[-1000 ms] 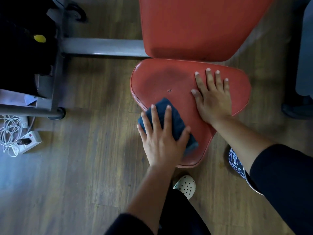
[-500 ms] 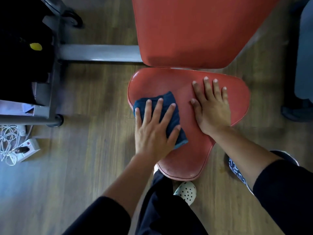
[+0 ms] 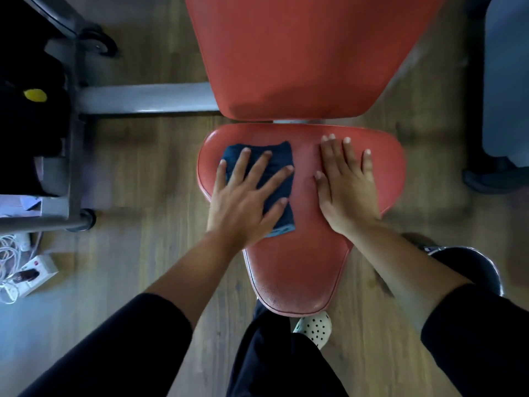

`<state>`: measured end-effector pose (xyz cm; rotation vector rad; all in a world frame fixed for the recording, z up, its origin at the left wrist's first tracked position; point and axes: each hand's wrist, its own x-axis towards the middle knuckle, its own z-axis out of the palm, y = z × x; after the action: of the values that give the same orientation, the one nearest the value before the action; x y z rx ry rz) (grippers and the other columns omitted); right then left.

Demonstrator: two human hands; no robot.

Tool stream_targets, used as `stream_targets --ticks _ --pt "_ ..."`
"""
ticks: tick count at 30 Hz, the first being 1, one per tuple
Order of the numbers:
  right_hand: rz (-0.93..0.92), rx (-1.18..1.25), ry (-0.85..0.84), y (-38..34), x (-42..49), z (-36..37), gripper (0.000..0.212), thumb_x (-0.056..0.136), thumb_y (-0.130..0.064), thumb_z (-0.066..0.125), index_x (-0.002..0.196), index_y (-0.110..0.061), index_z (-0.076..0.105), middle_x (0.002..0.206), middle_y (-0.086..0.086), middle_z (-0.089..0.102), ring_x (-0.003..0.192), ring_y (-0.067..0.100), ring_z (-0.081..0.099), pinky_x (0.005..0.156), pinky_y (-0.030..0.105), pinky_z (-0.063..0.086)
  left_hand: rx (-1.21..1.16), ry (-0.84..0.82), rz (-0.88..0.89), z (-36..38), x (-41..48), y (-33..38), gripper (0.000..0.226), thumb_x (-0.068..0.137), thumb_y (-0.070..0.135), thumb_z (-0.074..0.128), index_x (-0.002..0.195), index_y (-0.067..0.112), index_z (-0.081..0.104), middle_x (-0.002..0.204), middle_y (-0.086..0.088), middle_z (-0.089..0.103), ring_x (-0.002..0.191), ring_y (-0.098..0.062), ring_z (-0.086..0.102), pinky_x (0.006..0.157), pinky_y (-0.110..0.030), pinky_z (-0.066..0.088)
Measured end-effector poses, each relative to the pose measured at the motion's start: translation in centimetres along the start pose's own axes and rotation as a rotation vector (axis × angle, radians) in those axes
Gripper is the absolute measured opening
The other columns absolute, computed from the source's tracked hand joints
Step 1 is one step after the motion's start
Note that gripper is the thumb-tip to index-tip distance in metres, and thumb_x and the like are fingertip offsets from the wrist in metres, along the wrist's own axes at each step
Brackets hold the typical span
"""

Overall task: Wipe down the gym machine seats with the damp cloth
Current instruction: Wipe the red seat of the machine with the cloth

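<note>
Red seat point(image 3: 300, 267), head view: I note the blue cloth point(image 3: 282, 159) folded on its far left quarter, with its long axis running from the backrest point(image 3: 300, 53) toward me, slightly slanted. The left hand point(image 3: 243, 202) lies flat on it, fingers straight and spread, pressing rather than gripping. The right hand point(image 3: 347, 193) rests flat on the bare far right, fingers straight, bracing. The seat's narrow front lies toward me from the cloth, and I judge the next stroke pulls that way.
</note>
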<state>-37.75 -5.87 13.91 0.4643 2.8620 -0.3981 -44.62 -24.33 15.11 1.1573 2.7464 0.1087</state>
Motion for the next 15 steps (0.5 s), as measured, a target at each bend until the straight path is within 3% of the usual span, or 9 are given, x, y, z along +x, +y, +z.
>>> stream_targets --ticks 5,9,12,15 --pt "0.184 0.026 0.095 3.7 -0.9 -1.0 0.064 0.094 -0.040 0.023 0.150 -0.010 0.019 0.158 0.009 0.014 0.146 0.028 0.008 0.117 0.047 0.001 -0.044 0.007 -0.222 -0.1 2.1 -1.4 0.059 0.082 0.058 0.041 0.139 0.040 0.042 0.154 -0.018 0.020 0.142 -0.043 0.012 0.108 -0.063 0.017" --pt "0.138 0.034 0.045 5.5 -1.6 -1.0 0.065 0.094 -0.044 0.015 0.151 -0.013 0.014 0.160 0.005 0.007 0.147 0.025 0.000 0.118 0.044 -0.002 -0.058 -0.048 -0.355 -0.3 4.3 1.2 0.058 0.086 0.067 0.034 0.140 0.047 0.036 0.155 -0.013 0.021 0.142 -0.039 0.010 0.109 -0.062 0.009" --pt "0.152 0.057 0.059 5.1 -1.3 -0.8 0.064 0.094 -0.041 0.014 0.151 -0.010 0.015 0.159 0.006 0.009 0.147 0.028 0.000 0.118 0.043 0.000 -0.051 -0.061 -0.267 -0.5 5.6 4.0 0.054 0.090 0.059 0.035 0.141 0.045 0.032 0.155 -0.010 0.023 0.143 -0.036 0.012 0.109 -0.063 0.012" --pt "0.142 0.063 0.045 5.3 -1.3 -0.8 0.065 0.094 -0.041 0.011 0.151 -0.011 0.013 0.160 0.006 0.007 0.147 0.026 -0.002 0.118 0.042 -0.002 -0.027 -0.147 -0.003 -0.7 5.8 7.1 0.057 0.093 0.054 0.034 0.146 0.044 0.018 0.158 -0.005 0.014 0.144 -0.031 0.006 0.111 -0.061 0.010"
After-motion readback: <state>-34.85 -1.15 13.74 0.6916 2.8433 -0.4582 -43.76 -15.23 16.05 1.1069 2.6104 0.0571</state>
